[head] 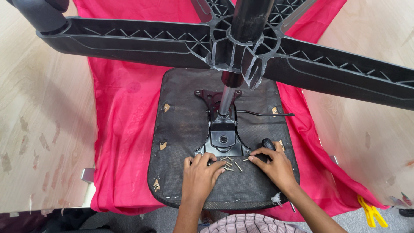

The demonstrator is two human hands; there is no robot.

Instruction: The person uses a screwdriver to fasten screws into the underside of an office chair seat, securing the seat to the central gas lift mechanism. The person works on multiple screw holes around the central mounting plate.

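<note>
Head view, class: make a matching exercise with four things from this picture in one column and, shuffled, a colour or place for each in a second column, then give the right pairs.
Things:
1. cloth
2. screws
3. clamp
4. chair base

Colour or place:
A. yellow, on the floor at lower right
B. black, star-shaped, at the top of the picture
C. red, spread under the seat
D. loose on the seat between the left hand and the right hand

Pairs: 1-C, 2-D, 3-A, 4-B
</note>
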